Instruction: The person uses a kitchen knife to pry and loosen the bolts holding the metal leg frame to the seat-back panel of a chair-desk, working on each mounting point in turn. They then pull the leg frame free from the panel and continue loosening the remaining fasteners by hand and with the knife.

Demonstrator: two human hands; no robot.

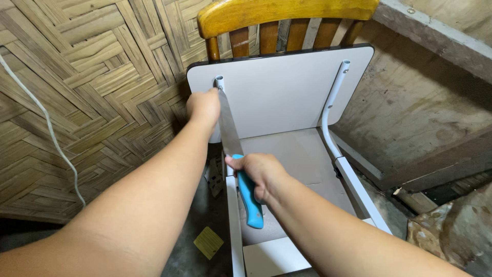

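Beyond both hands, propped upright: white panel (287,95) with rounded corners, against wooden chair back (287,15). Woven bamboo wall (92,77) off to the left hand's outer side. Left hand (204,106) clamped around white metal tube (219,82) near its top. Right hand (259,172) closed around knife (237,159) by its blue handle, blade reaching up to touch the left hand's fingers.

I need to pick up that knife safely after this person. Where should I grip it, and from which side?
Grip the knife by its blue handle, coming from the near, lower end, as the right hand does. The bare blade runs up and away toward the white tube leg by the left hand, so that end is best avoided.
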